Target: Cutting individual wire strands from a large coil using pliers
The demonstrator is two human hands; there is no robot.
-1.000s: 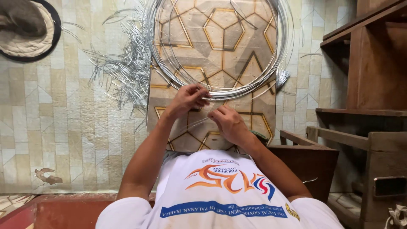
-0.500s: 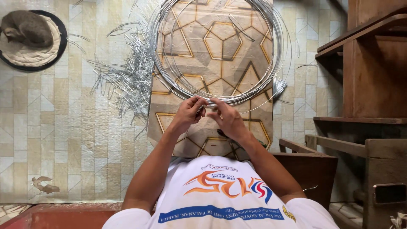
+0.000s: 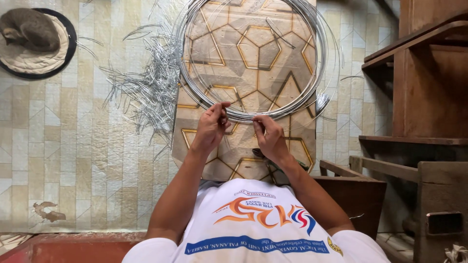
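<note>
Since the earlier frame both hands have drawn slightly apart along the wire coil (image 3: 253, 58). Left hand (image 3: 210, 127) and right hand (image 3: 269, 137) pinch its near edge, fingers (image 3: 222, 111) narrow. Coil lies on patterned floor beside cut wire pieces (image 3: 151, 87).

A large coil of silver wire (image 3: 253, 58) is seen lying on a hexagon-patterned mat (image 3: 243, 151). Its near edge is pinched by the left hand (image 3: 210, 127) and the right hand (image 3: 269, 137). Cut wire pieces (image 3: 146, 87) are heaped left of the coil, on the tiled floor (image 3: 73, 146).
</note>
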